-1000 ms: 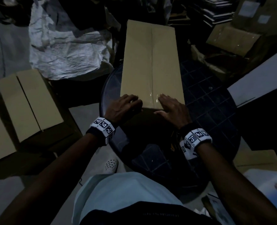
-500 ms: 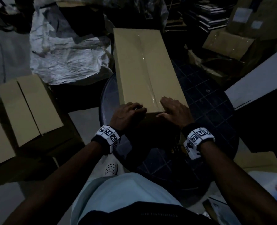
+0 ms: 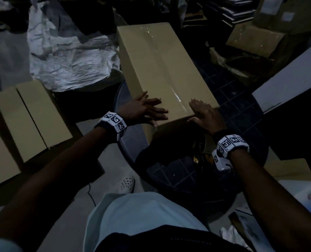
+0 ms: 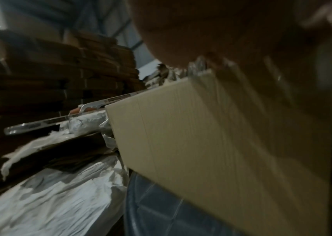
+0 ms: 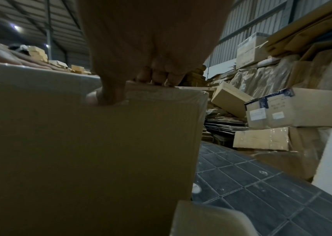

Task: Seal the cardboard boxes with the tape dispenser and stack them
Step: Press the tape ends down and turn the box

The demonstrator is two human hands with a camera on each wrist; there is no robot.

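Observation:
A long cardboard box [image 3: 160, 70] lies on a round dark table [image 3: 233, 99], with shiny clear tape along its top seam. My left hand [image 3: 147, 110] lies flat on the box's near left corner, fingers straight and pointing right. My right hand [image 3: 203, 113] rests on the near right corner with its fingers on top. In the right wrist view its thumb [image 5: 108, 95] presses the near end face of the box [image 5: 80, 151]. The left wrist view shows the box's side [image 4: 201, 143] under my palm. A dark object [image 3: 200, 150], perhaps the tape dispenser, lies under my right wrist, too dim to tell.
Flattened cardboard boxes [image 3: 32, 120] lie on the floor at the left. Crumpled white sheeting [image 3: 69, 60] lies behind them. More boxes [image 3: 251, 39] pile up at the back right, and a white board [image 3: 287, 79] leans at the right. My shoe [image 3: 126, 184] shows beside the table.
The box has turned on the table, its far end swinging left. My left hand has uncurled from the near edge and lies flat on the top. My right hand stayed at the near right corner.

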